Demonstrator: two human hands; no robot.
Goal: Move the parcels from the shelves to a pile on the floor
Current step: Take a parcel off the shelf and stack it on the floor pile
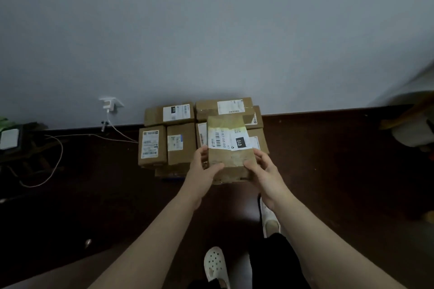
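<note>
Now both hands, left hand (203,164) and right hand (263,166), gripping parcel (229,141), long axis toward wall (211,30), seemingly above pile (169,134).

The pile of parcels (169,143) stands tight against the wall (211,42), and the held parcel (229,148) hangs over its right front. Bare dark floor (317,159) lies open to the right — on the left a white cable (62,148) trails across it.

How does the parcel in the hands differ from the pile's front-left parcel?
The held parcel is gripped by the left hand and right hand over the pile; the front-left parcel rests there untouched. The held parcel has a yellowish tape band and a black 010 patch on its label; the front-left parcel shows neither. Both are brown cardboard with white labels.
</note>
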